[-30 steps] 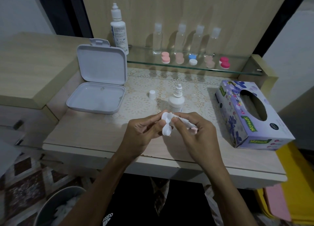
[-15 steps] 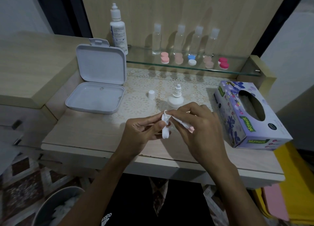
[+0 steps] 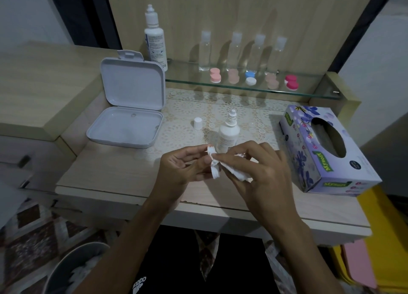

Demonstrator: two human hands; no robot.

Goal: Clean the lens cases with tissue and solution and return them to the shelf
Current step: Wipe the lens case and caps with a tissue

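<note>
Both hands meet over the front middle of the bench (image 3: pixel 114 172). The left hand (image 3: pixel 181 170) pinches a white lens case (image 3: pixel 213 165) between thumb and fingertips, so the case stands on its edge, one round cup above the other. The right hand (image 3: pixel 262 167) has its fingers curled round a crumpled white tissue (image 3: pixel 236 172) and presses it against the right side of the case.

Just behind the hands, at 12 o'clock, a small white bottle (image 3: pixel 228 134) stands upright with its top off. Its little white cap (image 3: pixel 197 123) sits apart on the lace mat (image 3: pixel 254 114), at about 11 o'clock from the hands.

At 10 o'clock an open white box (image 3: pixel 125 125) lies on the bench, lid up. At 3 o'clock lies a purple tissue box (image 3: pixel 326 152) with flowers on it.

Farther back, at 12 o'clock, is a glass shelf (image 3: pixel 309 90). Five lens cases stand on it in a row — a pink one (image 3: pixel 215 75), a pale peach one (image 3: pixel 233 76), a blue and white one (image 3: pixel 250 78), another peach one (image 3: pixel 272 81) and a red-pink one (image 3: pixel 291 82). Four clear bottles (image 3: pixel 235 50) stand behind them. At the left end of the shelf a tall white bottle (image 3: pixel 155 41) stands upright with its cap on.

Down at 7 o'clock, below the bench, is a grey bin (image 3: pixel 72 269) with white scraps inside.
</note>
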